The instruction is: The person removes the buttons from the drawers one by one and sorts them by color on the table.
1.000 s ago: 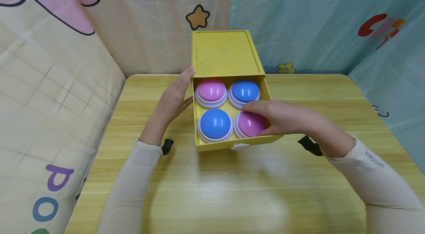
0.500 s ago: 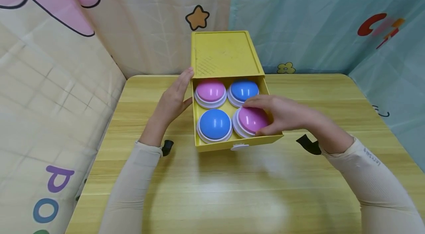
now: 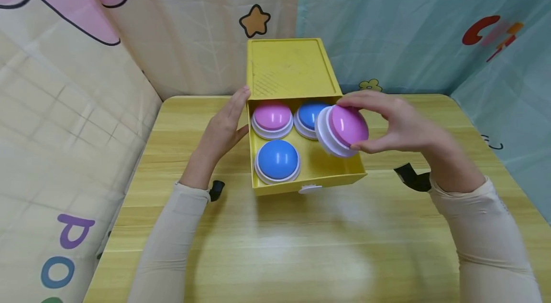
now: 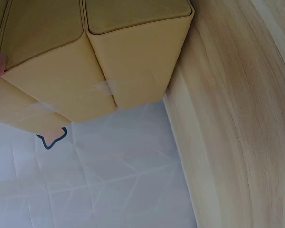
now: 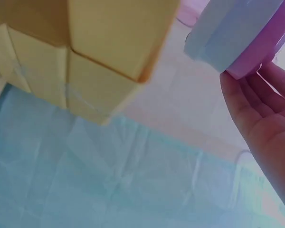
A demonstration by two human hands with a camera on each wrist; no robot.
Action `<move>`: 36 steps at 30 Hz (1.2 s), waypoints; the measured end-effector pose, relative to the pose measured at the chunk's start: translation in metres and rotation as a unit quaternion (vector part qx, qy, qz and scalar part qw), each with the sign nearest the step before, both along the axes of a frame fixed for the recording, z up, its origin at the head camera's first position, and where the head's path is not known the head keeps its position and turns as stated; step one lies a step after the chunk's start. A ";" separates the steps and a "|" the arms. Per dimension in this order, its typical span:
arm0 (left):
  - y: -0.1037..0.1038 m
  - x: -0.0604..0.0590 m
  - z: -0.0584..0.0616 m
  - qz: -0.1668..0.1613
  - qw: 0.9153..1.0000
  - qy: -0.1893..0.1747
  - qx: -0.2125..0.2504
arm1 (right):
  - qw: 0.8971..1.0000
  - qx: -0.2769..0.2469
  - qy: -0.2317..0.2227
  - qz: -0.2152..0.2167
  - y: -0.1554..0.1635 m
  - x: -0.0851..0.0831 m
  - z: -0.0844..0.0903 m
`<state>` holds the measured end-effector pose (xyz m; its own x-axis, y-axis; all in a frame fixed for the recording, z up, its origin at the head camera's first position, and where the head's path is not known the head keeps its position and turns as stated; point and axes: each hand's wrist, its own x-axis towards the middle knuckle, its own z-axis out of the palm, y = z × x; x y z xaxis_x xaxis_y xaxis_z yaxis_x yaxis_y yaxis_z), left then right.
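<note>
Right hand (image 3: 396,124) has a pink dome button (image 3: 347,126) pinched at the edge, thumb on the near side, fingers on the far side. Button is tipped, white base toward my left, held up over the right part of the yellow drawer (image 3: 318,162). In the head view it covers part of the rear-right blue button (image 3: 310,114); can't tell if they touch.

Left hand (image 3: 221,131) grips nothing: fingers straight, fingertips on the left side of the yellow cabinet (image 3: 294,66). Thumb points at the drawer's left wall; contact there unclear.

Drawer is pulled out toward me. Also sitting in it: second pink button (image 3: 272,116) rear left, front-left blue button (image 3: 278,159). All on white bases, domes up. White tab (image 3: 310,189) on the drawer front.

Left wrist view: cabinet is yellow sections, clear tape (image 4: 104,87) over a seam. Cabinet is at the back of the wood-grain worktop (image 3: 301,255), printed curtain (image 3: 370,16) behind. Black strap (image 3: 217,190) at my left wrist.
</note>
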<state>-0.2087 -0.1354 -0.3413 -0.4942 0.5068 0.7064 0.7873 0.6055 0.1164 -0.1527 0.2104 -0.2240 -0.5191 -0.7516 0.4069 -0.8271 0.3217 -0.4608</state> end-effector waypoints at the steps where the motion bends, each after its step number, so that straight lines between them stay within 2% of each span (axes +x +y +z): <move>1: 0.000 0.000 0.000 0.001 1.000 -0.001 -0.001 | 1.000 -0.010 0.010 -0.001 0.003 0.000 0.005; 3: -0.001 0.000 0.001 0.002 1.000 -0.002 0.000 | 0.999 -0.019 0.023 -0.018 0.009 0.001 0.014; 7: -0.001 0.001 0.002 0.004 1.000 -0.003 -0.001 | 0.997 -0.004 0.032 -0.072 0.023 0.002 0.025; 12: -0.001 0.001 0.003 0.002 1.000 -0.003 -0.001 | 0.991 -0.001 0.001 -0.136 0.043 -0.001 0.018; 15: -0.001 0.000 0.004 -0.001 1.000 -0.002 -0.001 | 0.982 -0.002 -0.046 -0.183 0.056 -0.006 0.005; 18: 0.000 0.000 0.004 -0.002 1.000 -0.001 -0.002 | 0.968 0.005 -0.096 -0.233 0.067 -0.013 -0.014; 21: 0.000 0.000 0.003 -0.004 1.000 0.002 -0.002 | 0.956 0.015 -0.130 -0.263 0.075 -0.023 -0.036; 27: 0.001 0.000 0.003 -0.009 1.000 0.006 0.000 | 0.938 0.045 -0.174 -0.296 0.087 -0.042 -0.078; 31: 0.002 0.001 0.002 -0.008 1.000 0.001 0.002 | 0.926 0.063 -0.204 -0.311 0.092 -0.050 -0.100; 36: 0.001 0.002 0.002 -0.002 1.000 -0.004 0.002 | 0.919 0.075 -0.223 -0.315 0.096 -0.059 -0.124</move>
